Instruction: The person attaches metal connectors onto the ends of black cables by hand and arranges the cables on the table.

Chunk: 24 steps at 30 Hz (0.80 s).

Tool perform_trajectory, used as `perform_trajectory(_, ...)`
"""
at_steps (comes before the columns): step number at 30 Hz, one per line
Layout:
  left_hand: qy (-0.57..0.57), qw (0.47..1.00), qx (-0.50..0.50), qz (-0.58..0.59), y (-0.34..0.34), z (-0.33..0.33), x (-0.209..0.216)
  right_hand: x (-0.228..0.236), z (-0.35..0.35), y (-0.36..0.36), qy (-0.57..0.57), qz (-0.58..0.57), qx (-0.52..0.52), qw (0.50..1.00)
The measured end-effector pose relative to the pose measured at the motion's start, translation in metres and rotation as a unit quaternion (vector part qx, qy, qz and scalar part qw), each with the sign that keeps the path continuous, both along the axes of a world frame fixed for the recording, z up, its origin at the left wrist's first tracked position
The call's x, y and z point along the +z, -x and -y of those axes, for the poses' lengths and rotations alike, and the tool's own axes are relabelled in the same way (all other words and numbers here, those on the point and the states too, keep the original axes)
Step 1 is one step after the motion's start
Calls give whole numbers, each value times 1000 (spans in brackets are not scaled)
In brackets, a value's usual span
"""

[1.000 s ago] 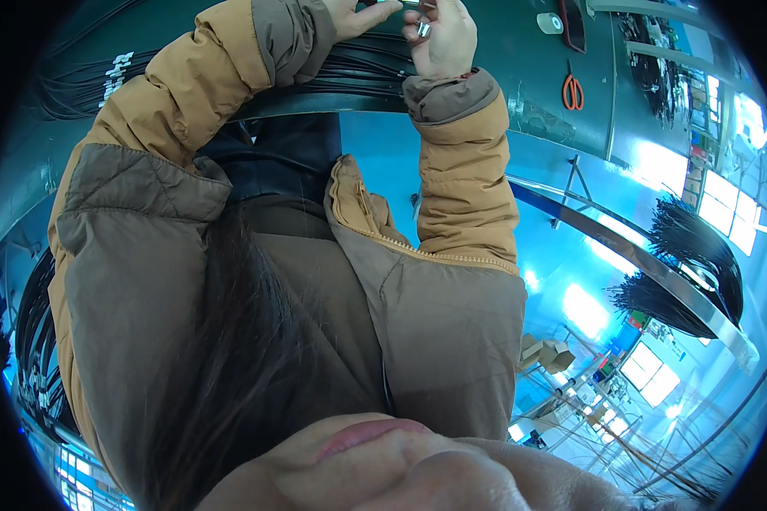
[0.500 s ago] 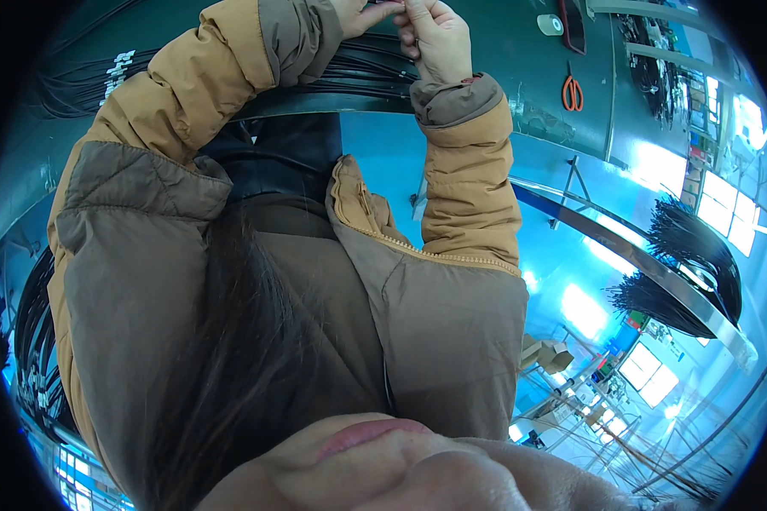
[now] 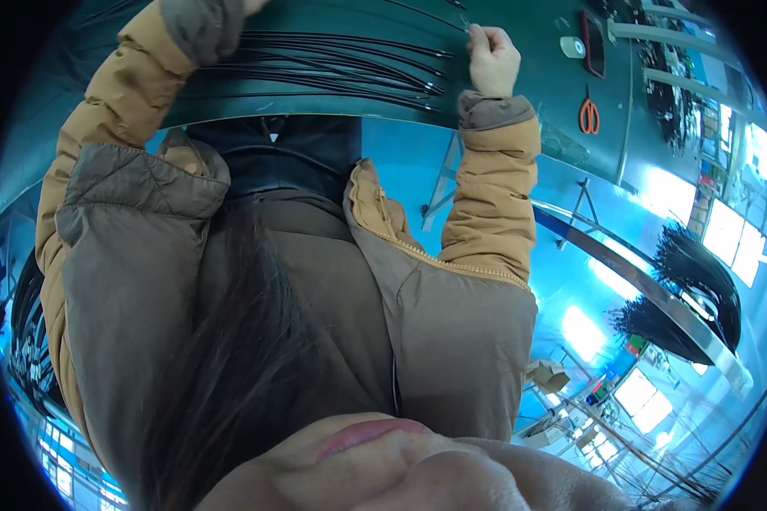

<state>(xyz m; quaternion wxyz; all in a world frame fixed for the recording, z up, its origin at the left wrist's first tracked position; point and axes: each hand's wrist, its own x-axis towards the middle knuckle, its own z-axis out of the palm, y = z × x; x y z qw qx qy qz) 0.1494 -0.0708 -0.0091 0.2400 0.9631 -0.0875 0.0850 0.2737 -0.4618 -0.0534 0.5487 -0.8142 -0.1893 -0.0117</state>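
My right hand (image 3: pixel 493 65) is closed in a pinch over the green table, and the end of a thin black cable (image 3: pixel 426 15) runs to its fingertips. A small clear bit shows by the fingertips, too small to name. My left hand (image 3: pixel 254 6) is at the top edge, blurred and mostly out of the picture, so its fingers are hidden. Between the two arms, several black cables (image 3: pixel 341 61) with metal-tipped ends lie side by side on the table, their ends pointing right.
Orange-handled scissors (image 3: pixel 589 116) lie right of my right hand. Beyond them are a white roll (image 3: pixel 573 47) and a dark red-edged phone-like object (image 3: pixel 594 47). Bundles of black cables (image 3: pixel 699 272) hang on a metal rail at the right. The table's near edge (image 3: pixel 307 116) runs before my body.
My hands were together at the top middle and have parted. The left went left and partly out of view; the right moved right and down. The cables between them now show.
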Motion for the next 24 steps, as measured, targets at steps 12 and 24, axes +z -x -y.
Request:
perform_trajectory(12, -84, 989, 47, -109, 95, -150, -32, 10, 13, 19, 223, 47, 56, 972)
perform_trajectory(24, -317, 924, 51, -208, 63, -169, -67, 20, 29, 21, 296, -54, 164, 939)
